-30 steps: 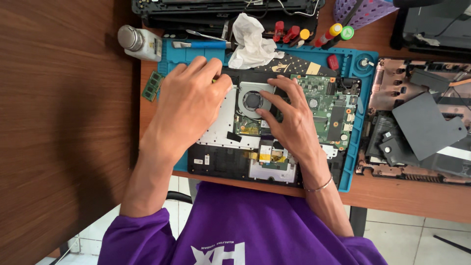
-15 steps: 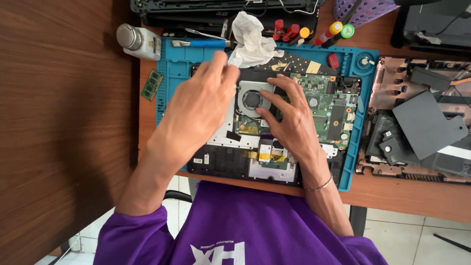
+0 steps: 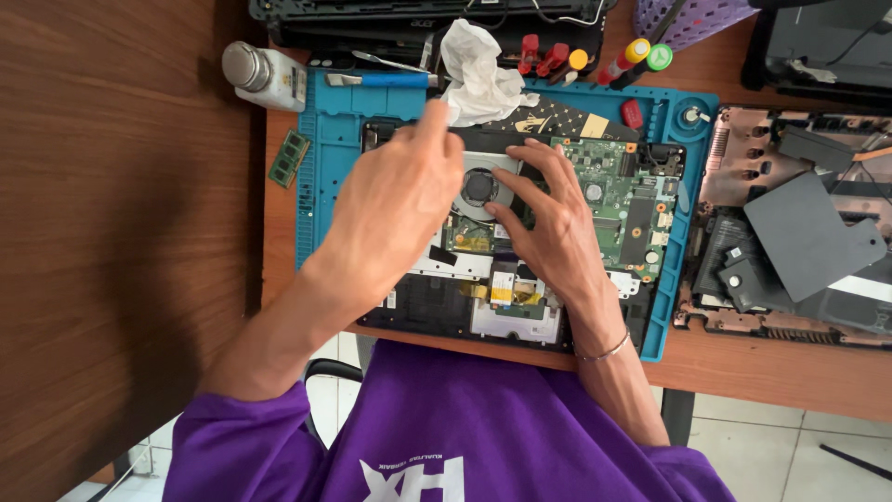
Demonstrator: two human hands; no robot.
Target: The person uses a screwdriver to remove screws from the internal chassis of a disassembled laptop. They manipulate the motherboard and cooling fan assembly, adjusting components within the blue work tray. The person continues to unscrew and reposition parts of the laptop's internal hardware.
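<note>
An opened laptop base [image 3: 520, 321] with a green circuit board [image 3: 618, 200] lies on a blue work mat [image 3: 325, 177]. My right hand [image 3: 548, 223] rests on the round cooling fan [image 3: 480, 188], its fingers spread around the fan housing. Raised above the laptop's left half, my left hand [image 3: 395, 200] points its index finger toward the crumpled white tissue [image 3: 478, 79] at the mat's far edge. The left hand holds nothing. Part of the laptop's left side is hidden under it.
A blue-handled tool [image 3: 381, 81] and a small white bottle [image 3: 265, 76] lie at the far left. A green memory stick [image 3: 290, 158] sits beside the mat. Screwdrivers [image 3: 595, 60] stand at the back. Another dismantled laptop shell [image 3: 799, 232] lies to the right. Dark wood panel on the left.
My left hand has lifted off the laptop's left side and moved toward the far edge, index finger extended near the tissue. The right hand has stayed on the fan.
</note>
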